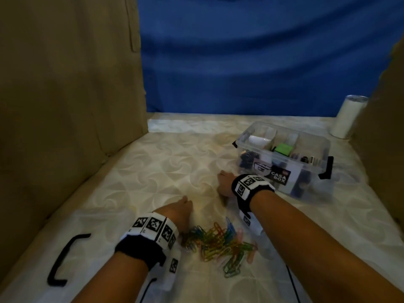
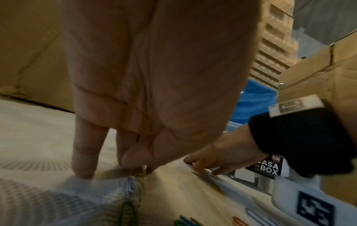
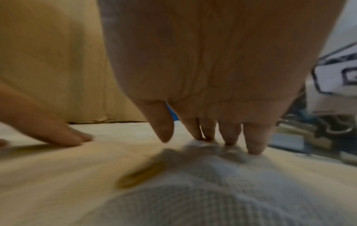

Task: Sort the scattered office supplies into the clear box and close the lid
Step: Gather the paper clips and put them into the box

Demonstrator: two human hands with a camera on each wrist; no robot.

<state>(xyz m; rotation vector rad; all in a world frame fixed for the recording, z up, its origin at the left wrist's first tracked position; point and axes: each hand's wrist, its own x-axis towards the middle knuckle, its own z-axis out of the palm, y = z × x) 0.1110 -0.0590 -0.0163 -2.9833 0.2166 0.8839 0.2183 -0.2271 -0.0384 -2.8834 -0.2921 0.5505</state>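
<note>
A pile of coloured paper clips lies on the pale patterned surface between my forearms. Just beyond it, my left hand points its fingers down at the surface. In the left wrist view its thumb and a fingertip meet on a yellowish paper clip. My right hand is further out, beside the clear box. Its straight fingertips touch the surface and hold nothing. A blurred yellow clip lies just behind them. The box stands open, with dividers and supplies inside.
A black handle piece lies at the front left. A white tumbler stands behind the box at the far right. Cardboard walls close in both sides, and blue cloth hangs at the back.
</note>
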